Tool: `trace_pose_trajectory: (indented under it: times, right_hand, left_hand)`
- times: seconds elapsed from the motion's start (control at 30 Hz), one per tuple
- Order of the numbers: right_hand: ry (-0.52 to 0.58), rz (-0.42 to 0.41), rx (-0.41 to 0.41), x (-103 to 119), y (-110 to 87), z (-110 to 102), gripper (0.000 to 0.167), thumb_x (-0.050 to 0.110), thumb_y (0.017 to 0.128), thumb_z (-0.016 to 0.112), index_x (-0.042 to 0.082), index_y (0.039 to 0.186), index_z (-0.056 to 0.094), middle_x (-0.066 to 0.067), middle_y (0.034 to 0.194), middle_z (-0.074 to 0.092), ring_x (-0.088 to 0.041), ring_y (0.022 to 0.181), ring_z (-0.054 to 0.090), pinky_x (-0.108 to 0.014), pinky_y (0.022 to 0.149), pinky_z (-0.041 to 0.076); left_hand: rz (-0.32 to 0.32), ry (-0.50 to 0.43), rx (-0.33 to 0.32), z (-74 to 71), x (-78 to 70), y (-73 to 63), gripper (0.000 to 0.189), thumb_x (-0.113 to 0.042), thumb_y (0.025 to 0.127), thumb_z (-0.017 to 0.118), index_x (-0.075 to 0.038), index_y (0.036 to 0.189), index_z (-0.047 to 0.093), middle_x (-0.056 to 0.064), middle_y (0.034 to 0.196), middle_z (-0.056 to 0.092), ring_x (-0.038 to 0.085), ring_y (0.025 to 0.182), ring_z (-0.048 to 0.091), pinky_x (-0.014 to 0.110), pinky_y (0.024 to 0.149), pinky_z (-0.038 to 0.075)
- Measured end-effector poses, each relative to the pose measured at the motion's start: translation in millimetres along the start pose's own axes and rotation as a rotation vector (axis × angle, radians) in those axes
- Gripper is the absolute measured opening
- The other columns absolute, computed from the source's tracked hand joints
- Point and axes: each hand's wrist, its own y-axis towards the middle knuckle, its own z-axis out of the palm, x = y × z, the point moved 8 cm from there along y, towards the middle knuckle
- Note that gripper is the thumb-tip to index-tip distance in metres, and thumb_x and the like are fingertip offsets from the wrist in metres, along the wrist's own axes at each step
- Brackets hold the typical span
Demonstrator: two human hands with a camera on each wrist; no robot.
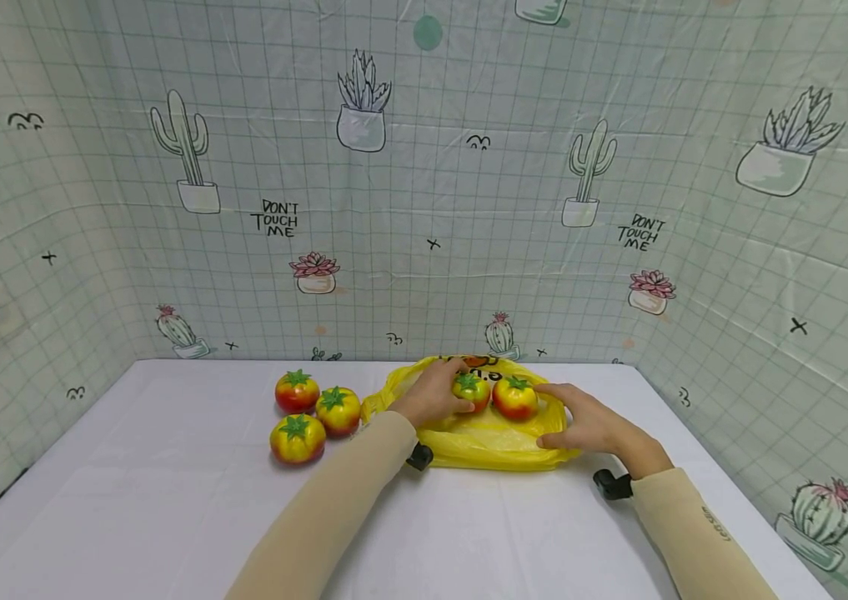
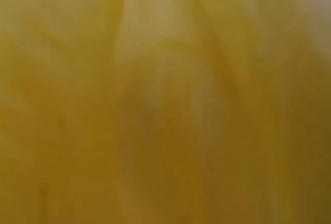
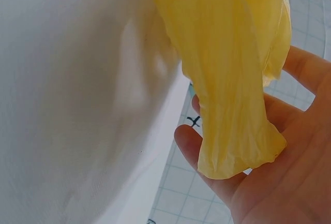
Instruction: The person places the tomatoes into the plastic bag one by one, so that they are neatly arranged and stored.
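Observation:
In the head view my left hand (image 1: 433, 393) grips a red-and-yellow tomato (image 1: 474, 385) with a green leafy top, fingers behind it and thumb in front. This tomato is over a yellow plastic bag (image 1: 469, 454) spread flat on the table. A second tomato (image 1: 516, 400) sits on the bag just to its right. My right hand (image 1: 594, 423) is at the bag's right edge, fingers and thumb spread apart. In the right wrist view a yellow bag handle (image 3: 227, 105) hangs across the relaxed fingers. Blurred yellow plastic (image 2: 165, 131) fills the left wrist view.
Three more tomatoes stand grouped left of the bag: one at the back (image 1: 297, 392), one nearest the bag (image 1: 338, 411) and one in front (image 1: 297, 440). The white table (image 1: 168, 500) meets a cactus-print cloth wall (image 1: 393, 208) behind and at both sides.

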Motion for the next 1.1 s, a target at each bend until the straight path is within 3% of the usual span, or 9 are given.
trace_pose_trajectory:
  times: [0.33,0.57,1.1]
  right_hand:
    - [0.004,0.003,0.004,0.0,0.0,0.4,0.085,0.046,0.072,0.077,0.013,0.142,0.042,-0.017,0.145,0.039,-0.040,0.133,0.034,-0.063,0.104,0.026]
    - [-0.004,-0.006,0.001,2.7,-1.8,-1.6,0.085,0.045,0.073,0.077,0.011,0.142,0.043,-0.018,0.144,0.039,-0.041,0.133,0.034,-0.063,0.104,0.026]
    - [0.001,-0.001,0.005,1.8,0.4,-1.0,0.084,0.044,0.073,0.077,0.012,0.142,0.042,-0.019,0.145,0.038,-0.041,0.132,0.033,-0.065,0.104,0.026]
  left_hand:
    - [0.013,0.029,-0.003,-0.4,1.5,-0.6,0.058,-0.031,0.081,0.077,-0.016,0.131,0.050,0.006,0.124,0.050,0.018,0.107,0.049,0.033,0.095,0.044]
    - [0.034,0.030,-0.018,-3.2,-1.9,-1.9,0.048,-0.027,0.083,0.076,-0.018,0.125,0.053,0.004,0.122,0.049,0.017,0.104,0.050,0.032,0.094,0.045]
    - [-0.012,0.012,-0.009,-1.6,-0.3,-1.5,0.044,-0.028,0.086,0.072,-0.020,0.125,0.053,0.003,0.121,0.047,0.015,0.102,0.050,0.032,0.093,0.046]
